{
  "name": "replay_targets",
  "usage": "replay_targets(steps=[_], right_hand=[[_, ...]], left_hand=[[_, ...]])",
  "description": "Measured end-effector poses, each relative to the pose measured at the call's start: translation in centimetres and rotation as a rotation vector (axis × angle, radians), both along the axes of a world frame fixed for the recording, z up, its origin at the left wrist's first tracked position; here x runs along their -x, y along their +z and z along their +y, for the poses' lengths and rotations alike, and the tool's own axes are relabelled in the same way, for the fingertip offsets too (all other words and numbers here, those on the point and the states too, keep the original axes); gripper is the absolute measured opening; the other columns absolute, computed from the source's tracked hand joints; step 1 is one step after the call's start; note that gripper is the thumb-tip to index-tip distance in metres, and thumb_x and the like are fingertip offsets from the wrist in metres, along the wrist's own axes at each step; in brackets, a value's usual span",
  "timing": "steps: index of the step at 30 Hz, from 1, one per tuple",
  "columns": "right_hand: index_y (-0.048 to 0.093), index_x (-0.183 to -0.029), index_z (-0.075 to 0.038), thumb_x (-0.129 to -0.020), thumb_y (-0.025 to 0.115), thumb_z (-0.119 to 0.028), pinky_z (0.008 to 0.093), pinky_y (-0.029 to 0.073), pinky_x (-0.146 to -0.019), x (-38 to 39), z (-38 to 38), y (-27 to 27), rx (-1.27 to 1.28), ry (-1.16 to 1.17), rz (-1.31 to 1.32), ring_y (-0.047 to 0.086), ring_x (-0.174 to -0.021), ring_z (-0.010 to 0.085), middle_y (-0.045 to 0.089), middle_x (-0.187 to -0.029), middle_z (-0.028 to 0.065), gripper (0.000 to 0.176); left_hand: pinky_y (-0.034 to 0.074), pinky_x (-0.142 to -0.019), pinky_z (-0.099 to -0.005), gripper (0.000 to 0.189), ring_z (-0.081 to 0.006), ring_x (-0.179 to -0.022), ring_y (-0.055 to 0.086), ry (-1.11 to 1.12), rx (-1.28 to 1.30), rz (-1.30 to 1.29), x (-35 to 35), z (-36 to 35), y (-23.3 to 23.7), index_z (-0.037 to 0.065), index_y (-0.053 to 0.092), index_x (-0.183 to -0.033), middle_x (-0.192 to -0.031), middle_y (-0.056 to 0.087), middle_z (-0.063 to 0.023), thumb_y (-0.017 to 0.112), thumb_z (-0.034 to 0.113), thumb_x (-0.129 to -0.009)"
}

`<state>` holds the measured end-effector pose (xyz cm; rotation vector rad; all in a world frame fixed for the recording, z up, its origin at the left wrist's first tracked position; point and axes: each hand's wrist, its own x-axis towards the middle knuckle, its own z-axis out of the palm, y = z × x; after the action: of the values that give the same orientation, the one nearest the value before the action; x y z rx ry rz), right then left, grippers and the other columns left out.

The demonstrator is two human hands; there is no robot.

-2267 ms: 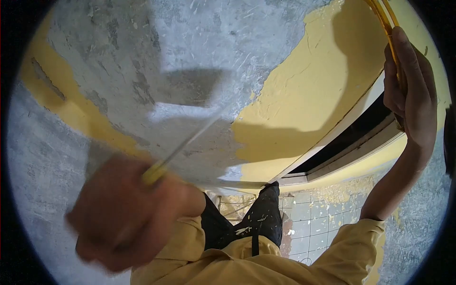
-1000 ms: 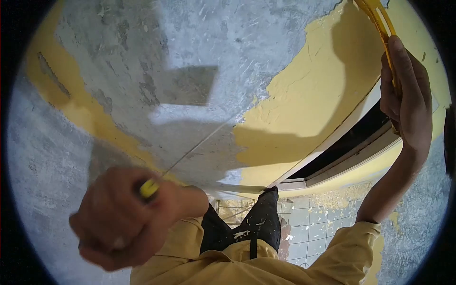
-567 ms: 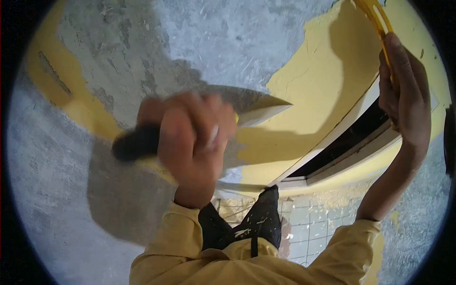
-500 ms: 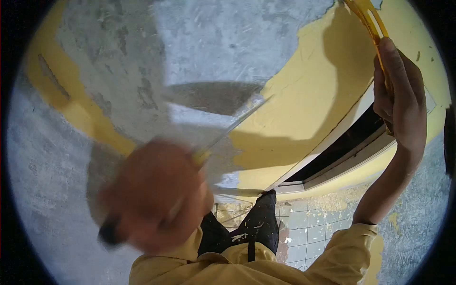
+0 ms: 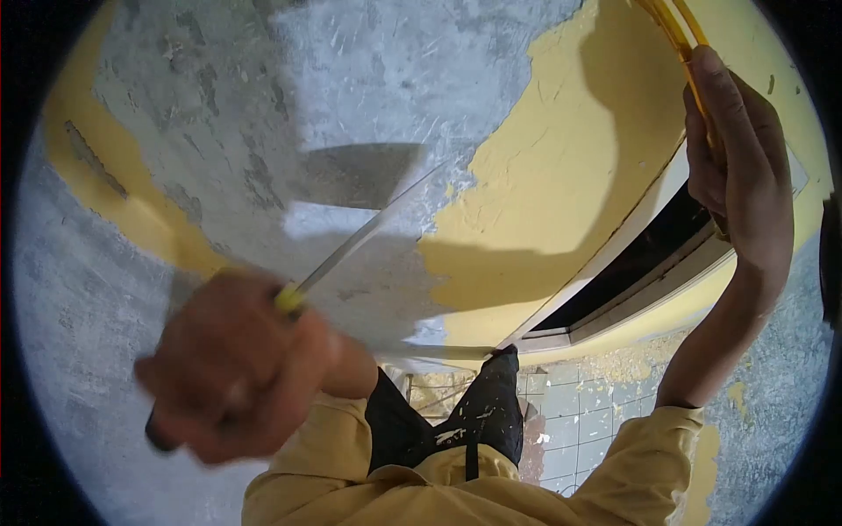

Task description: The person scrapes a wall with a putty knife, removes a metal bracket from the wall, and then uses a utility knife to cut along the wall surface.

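My left hand (image 5: 237,368), blurred by motion, is closed around the handle of a scraper (image 5: 351,250). The scraper has a yellow collar and a thin metal blade, seen nearly edge-on. Its tip lies by the border between bare grey wall (image 5: 377,70) and peeling yellow paint (image 5: 526,193); contact is hard to judge. At the upper right, my right hand (image 5: 741,167) is closed on a curved yellow frame-like thing (image 5: 671,31), which runs out of view at the top.
A dark recessed opening with a pale frame (image 5: 605,302) sits in the wall below my right hand. Paint flakes lie on the tiled floor (image 5: 570,421) beside my dark trousers (image 5: 491,403). A yellow strip (image 5: 132,193) of paint remains at left.
My left hand has moved left, drawing the scraper's tip away from the yellow paint toward the grey wall. My right hand keeps hold of the yellow frame-like thing.
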<state>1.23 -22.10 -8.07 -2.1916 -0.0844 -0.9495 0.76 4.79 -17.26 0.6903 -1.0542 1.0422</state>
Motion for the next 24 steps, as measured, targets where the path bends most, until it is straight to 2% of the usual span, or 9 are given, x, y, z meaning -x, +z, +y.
replay_targets(steps=[2,3,6,10,11,14,19,21,24], right_hand=[[0.056,-0.108,-0.001,-0.092,0.04,-0.046,0.0131,0.025,-0.032,-0.3,-0.8,0.0,0.076,0.149,0.105,0.031,-0.032,0.0001,0.036,-0.045,-0.0038,0.051],[0.056,-0.108,-0.001,-0.092,0.04,-0.046,0.0131,0.025,-0.032,-0.5,-1.7,-0.3,0.074,0.151,0.107,0.031,-0.032,0.0001,0.036,-0.045,-0.0038,0.051],[0.054,-0.111,-0.001,-0.093,0.04,-0.043,0.0136,0.024,-0.032,-0.7,-2.6,-0.7,0.52,0.163,-0.179,0.031,-0.032,0.0002,0.036,-0.045,-0.0029,0.048],[0.05,-0.117,0.0,-0.095,0.038,-0.038,0.0135,0.025,-0.032,-0.7,-2.0,-0.5,0.236,0.143,-0.003,0.033,-0.032,0.0002,0.037,-0.046,-0.0016,0.045],[0.049,-0.118,0.0,-0.095,0.038,-0.036,0.0134,0.025,-0.032,-0.8,-2.0,-1.2,0.321,0.128,-0.205,0.034,-0.032,0.0002,0.037,-0.046,-0.0013,0.044],[0.05,-0.118,0.0,-0.095,0.037,-0.037,0.0132,0.025,-0.033,-0.1,-1.2,-0.4,0.062,0.162,-0.019,0.035,-0.032,0.0001,0.037,-0.046,-0.0016,0.045],[0.052,-0.115,0.0,-0.095,0.038,-0.037,0.0134,0.026,-0.033,-0.4,-2.9,-0.7,0.358,0.119,-0.025,0.034,-0.032,0.0003,0.037,-0.046,-0.0015,0.044],[0.053,-0.113,0.0,-0.094,0.039,-0.038,0.0136,0.026,-0.033,-0.4,-2.5,-0.6,0.652,0.064,-0.197,0.034,-0.032,0.0003,0.037,-0.046,-0.0016,0.044],[0.055,-0.108,-0.001,-0.094,0.04,-0.04,0.0147,0.026,-0.033,-0.1,-1.3,-0.3,0.068,0.078,0.051,0.032,-0.032,0.0003,0.037,-0.046,-0.0018,0.044]], left_hand=[[0.032,-0.034,-0.0223,0.027,-0.0094,-0.036,0.035,-0.202,0.155,-0.247,1.4,1.8,0.0,0.011,0.039,-0.073,-0.056,0.042,0.0012,0.046,0.032,-0.088],[0.035,-0.036,-0.024,0.026,-0.0093,-0.037,0.038,-0.194,0.703,-0.449,-0.5,1.9,-2.2,0.012,0.041,-0.068,-0.052,0.042,0.0019,0.048,0.029,-0.086],[0.035,-0.038,-0.024,0.024,-0.004,-0.036,0.035,-0.078,-0.245,0.359,-1.1,-1.1,-1.0,0.014,0.043,-0.064,-0.048,0.04,0.0064,0.052,0.027,-0.082],[0.032,-0.036,-0.0233,0.028,-0.0065,-0.035,0.035,-0.278,0.186,-0.237,2.0,0.9,-0.2,0.012,0.041,-0.064,-0.049,0.038,0.0059,0.053,0.028,-0.082],[0.031,-0.032,-0.0223,0.03,-0.0072,-0.034,0.037,0.101,0.677,-0.255,0.8,5.1,-7.6,0.011,0.038,-0.064,-0.047,0.036,0.005,0.05,0.028,-0.084],[0.03,-0.032,-0.0218,0.028,-0.0063,-0.034,0.037,0.124,0.006,-0.004,-0.6,1.1,-1.2,0.011,0.037,-0.067,-0.048,0.036,0.0038,0.048,0.029,-0.085],[0.026,-0.041,-0.019,0.031,-0.0059,-0.038,0.029,0.114,-0.225,0.068,-0.2,-0.5,-0.9,0.017,0.038,-0.059,-0.049,0.034,0.0059,0.042,0.029,-0.087],[0.026,-0.04,-0.019,0.03,-0.0058,-0.037,0.029,0.059,-0.111,0.006,0.0,0.9,-0.5,0.017,0.037,-0.06,-0.049,0.034,0.0055,0.043,0.029,-0.087],[0.026,-0.037,-0.0194,0.029,-0.0052,-0.037,0.028,-0.069,0.192,-0.091,0.3,0.5,-0.1,0.016,0.036,-0.061,-0.049,0.034,0.0043,0.045,0.026,-0.087]])
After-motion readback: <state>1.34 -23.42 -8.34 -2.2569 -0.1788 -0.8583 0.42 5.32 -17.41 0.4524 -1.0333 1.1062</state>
